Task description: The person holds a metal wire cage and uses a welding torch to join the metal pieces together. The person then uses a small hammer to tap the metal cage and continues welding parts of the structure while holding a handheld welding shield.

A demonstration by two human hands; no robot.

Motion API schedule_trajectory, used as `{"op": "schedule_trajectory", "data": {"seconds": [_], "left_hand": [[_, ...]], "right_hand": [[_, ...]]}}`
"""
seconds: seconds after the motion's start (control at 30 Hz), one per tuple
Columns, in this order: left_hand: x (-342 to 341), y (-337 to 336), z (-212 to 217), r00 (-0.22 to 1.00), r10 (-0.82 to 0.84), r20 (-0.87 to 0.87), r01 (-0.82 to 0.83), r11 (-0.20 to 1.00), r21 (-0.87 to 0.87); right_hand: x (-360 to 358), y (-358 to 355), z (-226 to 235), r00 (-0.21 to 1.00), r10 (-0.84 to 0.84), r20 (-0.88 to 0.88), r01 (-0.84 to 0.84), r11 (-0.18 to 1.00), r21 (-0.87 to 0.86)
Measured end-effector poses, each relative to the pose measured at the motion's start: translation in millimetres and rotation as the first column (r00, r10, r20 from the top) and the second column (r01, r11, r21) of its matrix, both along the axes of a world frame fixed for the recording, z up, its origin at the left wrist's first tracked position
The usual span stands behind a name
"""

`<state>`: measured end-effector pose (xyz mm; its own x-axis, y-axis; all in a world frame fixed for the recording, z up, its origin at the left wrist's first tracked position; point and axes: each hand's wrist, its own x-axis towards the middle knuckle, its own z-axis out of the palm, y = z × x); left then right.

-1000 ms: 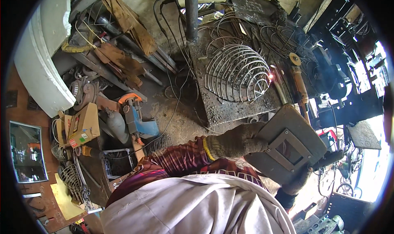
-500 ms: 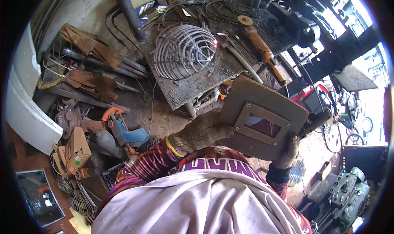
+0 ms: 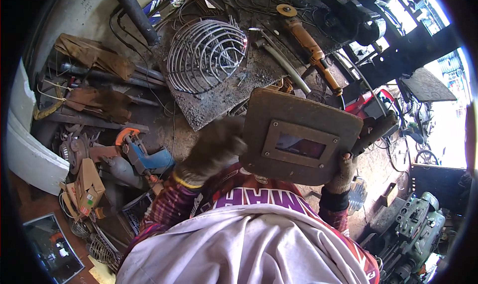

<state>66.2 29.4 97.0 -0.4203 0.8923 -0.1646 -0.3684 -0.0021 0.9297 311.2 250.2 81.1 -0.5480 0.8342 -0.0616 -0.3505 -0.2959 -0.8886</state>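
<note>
A brown welding hand shield (image 3: 254,134) with a riveted, dark rectangular window is tilted in front of my chest. My right hand (image 3: 342,174), in a knit glove, is closed at the shield's lower right edge. A dark cylindrical handle (image 3: 376,134) sticks out above that hand; its near end is hidden behind the shield. My left hand (image 3: 214,143), also gloved, is beside the shield's left edge, its fingers smeared by motion. Beyond lies a domed grille of bent metal rods (image 3: 206,57) on a dirty metal work table (image 3: 199,107).
On the table, a hammer (image 3: 286,65) and an orange angle grinder (image 3: 311,50) lie right of the grille. A thick upright pipe (image 3: 137,17) rises at its left. Blue and orange tool (image 3: 144,152), cardboard box (image 3: 89,187) and gas cylinder (image 3: 122,170) are at left; green machinery (image 3: 420,229) stands lower right.
My left hand has come off the shield's left edge and moved left. The shield has shifted left and turned more level. A reddish glow on the grille's right edge has faded.
</note>
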Motion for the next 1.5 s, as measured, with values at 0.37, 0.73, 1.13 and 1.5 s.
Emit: {"op": "schedule_trajectory", "data": {"seconds": [0.37,0.73,1.13,1.5], "left_hand": [[-213.2,-1.2,-46.0,0.644,0.712,-0.279,-0.76,0.554,-0.341],[-245.5,17.0,-56.4,0.696,0.702,0.151,-0.684,0.712,-0.156],[-317.2,34.5,-42.8,0.772,0.617,-0.15,-0.635,0.751,-0.179],[-322.6,40.4,-67.5,0.79,0.539,-0.293,-0.612,0.724,-0.318]], "right_hand": [[-26.3,48.9,-4.1,1.0,-0.01,0.012,0.008,0.995,0.104],[-25.4,108.8,-27.7,0.997,0.048,0.054,-0.049,0.999,0.021],[-27.0,141.1,-34.1,0.997,0.017,0.074,-0.016,1.0,-0.014],[-26.2,117.5,-28.9,0.99,0.004,0.14,-0.007,1.0,0.025]]}}
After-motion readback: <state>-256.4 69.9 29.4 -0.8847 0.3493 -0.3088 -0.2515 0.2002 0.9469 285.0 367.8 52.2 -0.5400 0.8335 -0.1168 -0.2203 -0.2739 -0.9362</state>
